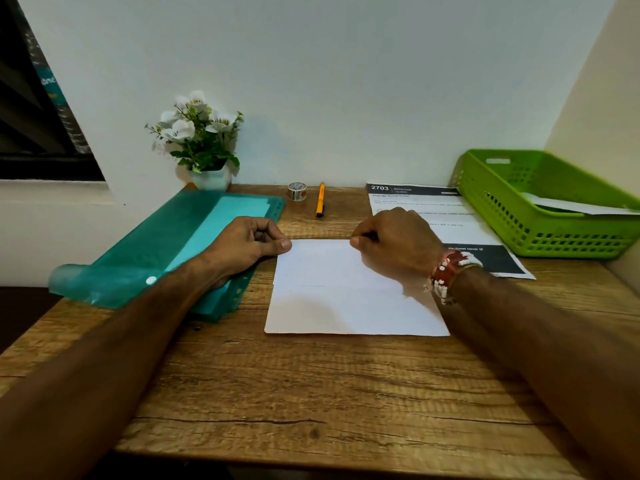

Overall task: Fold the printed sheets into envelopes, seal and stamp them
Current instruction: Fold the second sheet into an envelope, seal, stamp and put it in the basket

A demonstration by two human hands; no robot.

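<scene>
Two hands at work, head view only. The step in hand looks like folding: a white folded paper sheet (346,299) lies blank side up on the brown wood-grain table (311,393), stretching from between the hands back toward the person, with a faint flap line across it.

The left hand (247,244) has curled fingers and its thumb on the sheet's far left corner. The right hand (394,244), beaded bracelet at the wrist, pinches the same far edge further along, knuckles up. Both forearms reach straight out, low over the table.

Next move, I'd judge: run the thumbs along that far edge to sharpen the crease, keeping the corners square.

A roll of clear tape (297,191) and a yellow pen (320,199) sit beyond the gap between the hands. Printed sheets with dark headers (460,230) lie under and beyond the right hand, with a green plastic basket (554,233) further right. A teal plastic folder (166,244) lies under the left hand.
</scene>
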